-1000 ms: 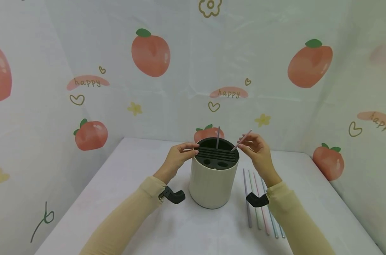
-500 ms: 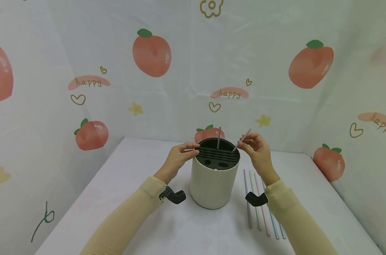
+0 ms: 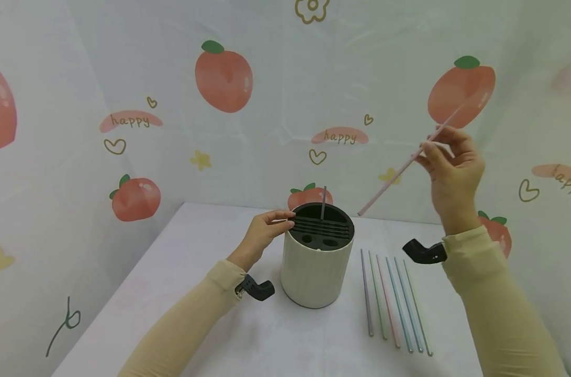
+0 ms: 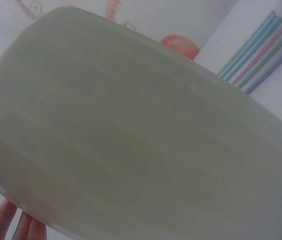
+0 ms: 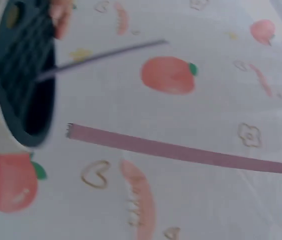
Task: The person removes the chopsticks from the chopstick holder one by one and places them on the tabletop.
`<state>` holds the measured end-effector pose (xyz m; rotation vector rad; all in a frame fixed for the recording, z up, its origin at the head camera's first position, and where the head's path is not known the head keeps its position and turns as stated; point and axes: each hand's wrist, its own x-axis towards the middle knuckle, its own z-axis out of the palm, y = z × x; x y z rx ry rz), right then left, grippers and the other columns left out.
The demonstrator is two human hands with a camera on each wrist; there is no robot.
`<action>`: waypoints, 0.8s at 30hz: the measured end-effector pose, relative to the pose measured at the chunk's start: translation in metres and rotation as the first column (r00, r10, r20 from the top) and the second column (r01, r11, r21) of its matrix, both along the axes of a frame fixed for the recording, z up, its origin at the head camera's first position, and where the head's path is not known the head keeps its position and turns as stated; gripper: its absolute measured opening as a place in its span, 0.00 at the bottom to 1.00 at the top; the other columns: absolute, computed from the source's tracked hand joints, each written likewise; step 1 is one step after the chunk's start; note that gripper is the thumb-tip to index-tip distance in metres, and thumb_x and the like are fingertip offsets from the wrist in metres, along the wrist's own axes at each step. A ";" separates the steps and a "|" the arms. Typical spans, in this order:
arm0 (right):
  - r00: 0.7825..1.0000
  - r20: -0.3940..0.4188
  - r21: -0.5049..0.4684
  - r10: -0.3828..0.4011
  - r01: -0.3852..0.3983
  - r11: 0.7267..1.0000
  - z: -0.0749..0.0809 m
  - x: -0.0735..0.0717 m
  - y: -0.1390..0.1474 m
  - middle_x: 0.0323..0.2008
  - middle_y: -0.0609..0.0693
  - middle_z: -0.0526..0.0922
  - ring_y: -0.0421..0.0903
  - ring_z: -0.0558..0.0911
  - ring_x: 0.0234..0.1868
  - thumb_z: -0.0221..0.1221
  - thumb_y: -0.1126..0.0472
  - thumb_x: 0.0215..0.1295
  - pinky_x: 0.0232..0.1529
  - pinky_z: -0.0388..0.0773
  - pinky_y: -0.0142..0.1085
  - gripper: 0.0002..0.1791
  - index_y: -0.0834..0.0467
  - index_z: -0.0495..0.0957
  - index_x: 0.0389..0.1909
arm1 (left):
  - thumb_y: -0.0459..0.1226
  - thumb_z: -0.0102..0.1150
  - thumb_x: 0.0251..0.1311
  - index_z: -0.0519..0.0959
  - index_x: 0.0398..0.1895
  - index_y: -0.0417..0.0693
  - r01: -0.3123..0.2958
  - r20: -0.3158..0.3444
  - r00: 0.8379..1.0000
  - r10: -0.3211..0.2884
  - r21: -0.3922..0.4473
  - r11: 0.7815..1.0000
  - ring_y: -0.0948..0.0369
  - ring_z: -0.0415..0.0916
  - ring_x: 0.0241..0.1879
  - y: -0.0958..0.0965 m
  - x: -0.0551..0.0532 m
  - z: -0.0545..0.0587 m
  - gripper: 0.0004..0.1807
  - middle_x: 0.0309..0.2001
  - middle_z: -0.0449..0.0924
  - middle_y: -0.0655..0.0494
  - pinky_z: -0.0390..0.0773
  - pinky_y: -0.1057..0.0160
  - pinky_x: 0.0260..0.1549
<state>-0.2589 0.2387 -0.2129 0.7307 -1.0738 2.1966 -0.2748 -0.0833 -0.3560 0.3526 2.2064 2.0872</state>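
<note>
A cream cylindrical holder (image 3: 313,280) with a dark slotted, holed insert (image 3: 321,229) stands upright on the table. One thin purple stick (image 3: 323,203) leans up from its large back opening. My left hand (image 3: 261,235) rests on the holder's left rim, its thumb and fingers fairly straight; the left wrist view shows fingertips (image 4: 26,225) against the wall. My right hand (image 3: 455,167) is raised to the right of the holder and pinches a thin pink stick (image 3: 391,180) between thumb and fingers. The stick slants down toward the holder, its lower end (image 5: 73,131) apart from the rim.
Several thin sticks (image 3: 392,301) in purple, green, pink and blue lie side by side on the white table (image 3: 210,335), right of the holder. A white fruit-print cloth (image 3: 266,131) hangs behind and along the sides.
My right hand has risen away from the holder to the right, lifting the pink stick clear of the insert. My left hand stays on the rim. More of the lying sticks show.
</note>
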 end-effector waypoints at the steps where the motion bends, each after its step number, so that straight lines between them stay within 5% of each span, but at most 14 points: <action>1: 1.000 0.010 -0.024 -0.007 0.007 1.000 0.005 0.001 0.007 0.35 0.61 0.79 0.50 0.83 0.28 0.57 0.85 0.55 0.32 0.85 0.38 0.16 0.76 0.74 0.45 | 0.36 0.62 0.62 0.80 0.55 0.42 0.000 0.000 1.000 0.000 -0.002 1.000 0.52 0.70 0.63 0.000 0.000 0.000 0.18 0.60 0.72 0.48 0.66 0.49 0.65; 7: 0.984 0.136 -0.070 -0.116 0.126 0.990 0.001 -0.001 0.056 0.34 0.59 0.79 0.49 0.83 0.26 0.60 0.86 0.51 0.28 0.85 0.36 0.18 0.76 0.75 0.45 | 0.37 0.62 0.62 0.79 0.56 0.42 -0.003 0.005 1.000 0.003 -0.005 1.000 0.51 0.70 0.63 0.001 0.001 0.001 0.19 0.61 0.72 0.48 0.66 0.49 0.66; 11: 0.943 0.296 0.048 -0.150 0.142 0.989 -0.030 -0.003 0.093 0.35 0.55 0.80 0.45 0.84 0.30 0.60 0.83 0.54 0.30 0.85 0.34 0.16 0.70 0.79 0.44 | 0.36 0.62 0.62 0.79 0.55 0.42 -0.006 0.004 1.000 0.006 -0.005 1.000 0.51 0.70 0.63 0.001 0.001 0.001 0.19 0.62 0.71 0.48 0.66 0.49 0.66; 15: 0.875 0.454 0.279 -0.167 0.039 0.959 -0.076 -0.004 0.125 0.36 0.47 0.82 0.39 0.84 0.34 0.59 0.77 0.60 0.34 0.84 0.30 0.13 0.61 0.82 0.42 | 0.36 0.62 0.62 0.80 0.55 0.42 -0.010 0.002 1.000 0.010 -0.010 1.000 0.52 0.70 0.63 0.001 0.001 0.001 0.18 0.62 0.72 0.48 0.66 0.49 0.66; 17: 0.837 0.524 0.375 -0.158 -0.060 0.925 -0.100 -0.005 0.139 0.34 0.44 0.83 0.36 0.84 0.35 0.58 0.76 0.63 0.34 0.84 0.29 0.14 0.55 0.83 0.40 | 0.37 0.61 0.62 0.80 0.55 0.43 -0.008 0.003 1.000 0.008 -0.010 1.000 0.52 0.69 0.63 0.001 0.000 0.000 0.18 0.62 0.72 0.48 0.65 0.48 0.66; 21: 0.764 0.620 0.537 -0.179 -0.247 0.807 -0.144 -0.005 0.156 0.32 0.39 0.84 0.33 0.83 0.34 0.54 0.74 0.67 0.34 0.83 0.28 0.18 0.46 0.83 0.36 | 0.36 0.61 0.63 0.78 0.57 0.41 0.004 0.020 1.000 -0.004 0.001 1.000 0.51 0.66 0.65 0.001 0.000 0.001 0.19 0.63 0.71 0.47 0.64 0.48 0.67; 24: 0.722 0.631 0.668 -0.285 -0.319 0.672 -0.173 -0.002 0.162 0.33 0.34 0.82 0.31 0.82 0.36 0.55 0.69 0.69 0.36 0.83 0.28 0.12 0.49 0.81 0.41 | 0.35 0.60 0.63 0.77 0.58 0.38 0.010 0.031 0.999 -0.009 -0.006 1.000 0.50 0.65 0.66 0.001 0.004 0.007 0.20 0.63 0.70 0.45 0.64 0.48 0.67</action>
